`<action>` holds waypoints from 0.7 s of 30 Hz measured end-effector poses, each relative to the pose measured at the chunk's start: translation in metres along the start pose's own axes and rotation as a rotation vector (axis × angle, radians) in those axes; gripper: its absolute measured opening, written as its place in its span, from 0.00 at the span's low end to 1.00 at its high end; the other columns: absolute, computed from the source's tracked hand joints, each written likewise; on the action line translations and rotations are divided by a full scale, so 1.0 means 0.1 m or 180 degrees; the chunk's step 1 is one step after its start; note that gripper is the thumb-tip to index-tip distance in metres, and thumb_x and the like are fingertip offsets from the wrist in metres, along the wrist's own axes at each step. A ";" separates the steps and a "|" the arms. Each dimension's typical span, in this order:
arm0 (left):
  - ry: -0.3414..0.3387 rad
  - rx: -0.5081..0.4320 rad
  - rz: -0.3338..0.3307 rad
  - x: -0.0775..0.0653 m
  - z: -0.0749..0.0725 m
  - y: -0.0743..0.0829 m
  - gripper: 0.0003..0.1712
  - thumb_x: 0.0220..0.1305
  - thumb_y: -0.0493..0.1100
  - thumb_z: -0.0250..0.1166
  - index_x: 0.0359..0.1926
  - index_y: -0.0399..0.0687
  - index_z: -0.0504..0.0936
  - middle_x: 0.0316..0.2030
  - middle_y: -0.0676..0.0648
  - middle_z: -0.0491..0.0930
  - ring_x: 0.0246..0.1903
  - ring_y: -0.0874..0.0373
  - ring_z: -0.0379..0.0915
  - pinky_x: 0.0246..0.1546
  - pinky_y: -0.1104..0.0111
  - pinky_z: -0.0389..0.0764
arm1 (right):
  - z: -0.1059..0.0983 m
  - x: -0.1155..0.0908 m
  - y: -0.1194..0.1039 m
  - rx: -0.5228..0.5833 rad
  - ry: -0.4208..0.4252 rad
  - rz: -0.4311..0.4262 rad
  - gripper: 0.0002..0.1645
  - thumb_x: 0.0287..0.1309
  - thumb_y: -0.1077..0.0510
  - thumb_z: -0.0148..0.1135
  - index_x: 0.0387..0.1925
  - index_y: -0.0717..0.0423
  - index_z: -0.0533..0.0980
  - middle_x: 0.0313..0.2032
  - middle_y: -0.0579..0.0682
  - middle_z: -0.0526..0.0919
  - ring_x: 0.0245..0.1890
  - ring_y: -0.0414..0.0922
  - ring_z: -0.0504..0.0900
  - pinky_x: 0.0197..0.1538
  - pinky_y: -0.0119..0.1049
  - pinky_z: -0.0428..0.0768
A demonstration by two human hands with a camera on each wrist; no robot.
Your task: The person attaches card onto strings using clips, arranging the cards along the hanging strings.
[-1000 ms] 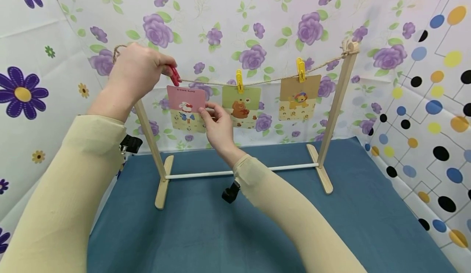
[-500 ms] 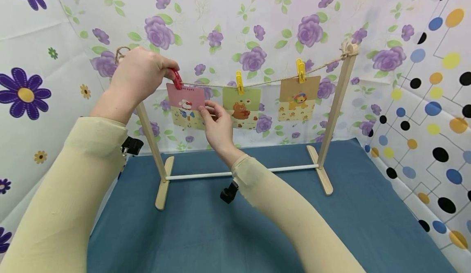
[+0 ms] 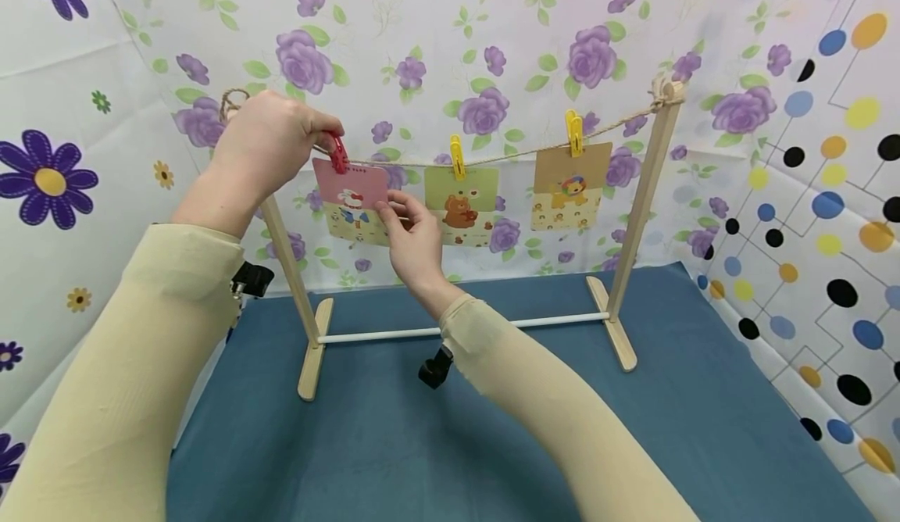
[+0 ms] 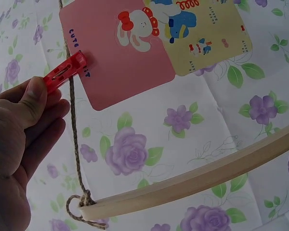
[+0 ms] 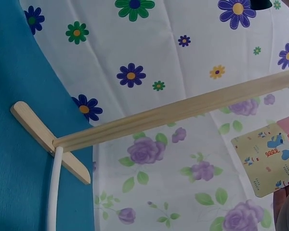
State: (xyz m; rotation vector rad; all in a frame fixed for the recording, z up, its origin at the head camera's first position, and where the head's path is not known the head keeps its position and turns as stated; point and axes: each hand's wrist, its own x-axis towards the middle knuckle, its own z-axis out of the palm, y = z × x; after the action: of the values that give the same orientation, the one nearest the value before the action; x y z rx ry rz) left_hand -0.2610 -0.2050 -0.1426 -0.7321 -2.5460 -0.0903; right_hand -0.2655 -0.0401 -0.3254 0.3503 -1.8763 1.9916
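Observation:
My left hand [image 3: 263, 143] pinches a red clothespin [image 3: 339, 155] by its rear end. In the left wrist view the red clothespin [image 4: 67, 71] lies across the twine [image 4: 74, 125] and over the top edge of a pink and yellow card [image 4: 120, 53] with a rabbit on it. My right hand [image 3: 416, 244] holds the right edge of that card [image 3: 351, 202] between thumb and fingers. On the same twine hang a green bear card [image 3: 460, 202] under a yellow clothespin [image 3: 457, 156] and a brown lion card [image 3: 571, 186] under another yellow clothespin [image 3: 574, 133].
The twine runs between two wooden posts, the left post [image 3: 288, 264] and the right post [image 3: 643, 209], each on a wooden foot. A white rod [image 3: 383, 335] joins them low down. Blue cloth [image 3: 394, 444] covers the table, with a flowered sheet [image 3: 422, 6] behind.
The pink card has risen slightly and shifted left. The red clothespin has tilted more upright and moved onto the card's top edge, where a gap showed before.

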 end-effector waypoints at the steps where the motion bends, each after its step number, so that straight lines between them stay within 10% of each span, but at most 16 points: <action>1: 0.0007 -0.0003 0.0005 0.00 0.00 0.01 0.18 0.80 0.29 0.57 0.58 0.42 0.90 0.43 0.42 0.92 0.43 0.42 0.88 0.30 0.58 0.71 | 0.00 0.00 0.00 0.0014 -0.0007 -0.0005 0.17 0.77 0.51 0.65 0.60 0.51 0.85 0.49 0.48 0.88 0.45 0.43 0.85 0.47 0.38 0.83; 21: 0.0086 0.0052 0.0356 -0.02 0.00 0.01 0.14 0.78 0.31 0.62 0.57 0.39 0.90 0.44 0.39 0.91 0.42 0.39 0.88 0.40 0.48 0.86 | 0.01 0.00 -0.03 0.0087 0.0023 -0.0084 0.16 0.77 0.51 0.66 0.58 0.51 0.85 0.47 0.46 0.89 0.44 0.40 0.86 0.47 0.35 0.83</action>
State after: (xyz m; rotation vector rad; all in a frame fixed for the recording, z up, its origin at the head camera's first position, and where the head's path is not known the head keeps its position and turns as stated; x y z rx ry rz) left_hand -0.2592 -0.2047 -0.1434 -0.8595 -2.4717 -0.0418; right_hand -0.2643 -0.0409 -0.3231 0.3729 -1.8321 2.0003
